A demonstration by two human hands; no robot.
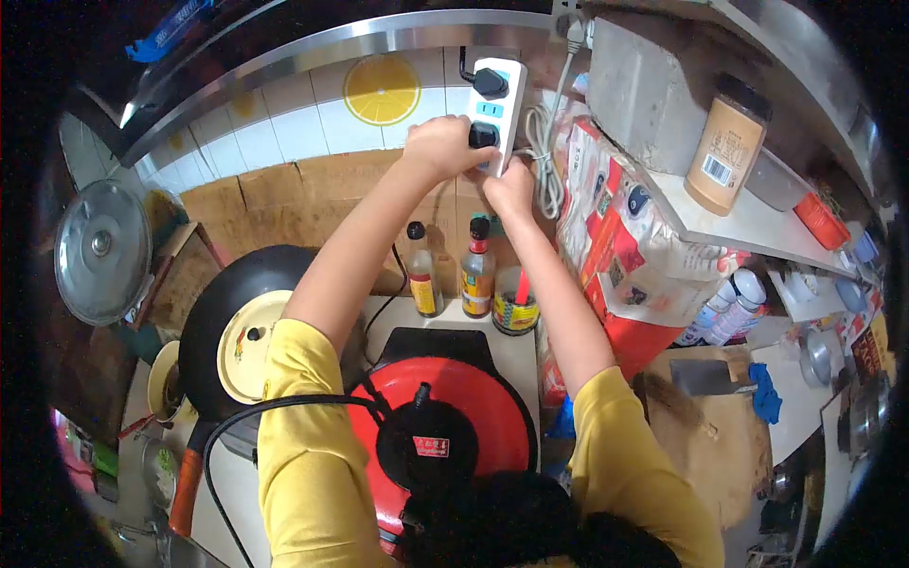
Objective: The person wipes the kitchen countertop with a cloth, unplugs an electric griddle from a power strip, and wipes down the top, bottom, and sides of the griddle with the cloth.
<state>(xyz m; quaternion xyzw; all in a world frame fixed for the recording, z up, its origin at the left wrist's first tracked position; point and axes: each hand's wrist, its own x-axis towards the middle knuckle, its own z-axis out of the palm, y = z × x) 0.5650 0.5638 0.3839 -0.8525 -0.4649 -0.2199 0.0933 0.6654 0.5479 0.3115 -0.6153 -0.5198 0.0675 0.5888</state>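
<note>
Left hand (438, 149), on my feed, closed round the lower black plug (483, 135), thumb beneath it; the plug sits at the front of the white power strip (512, 87). Whether its pins are fully home, I can't tell. Right hand (511, 187) clamped on the strip's bottom end, fingers partly hidden, presumably bracing it against the other hand's force. Upper plug (490, 83) occupies another socket. Strip is held near-upright by the tiled wall (352, 128), above the bottles (422, 281), probably keeping sockets clear of the red pan (497, 407) below.
</note>
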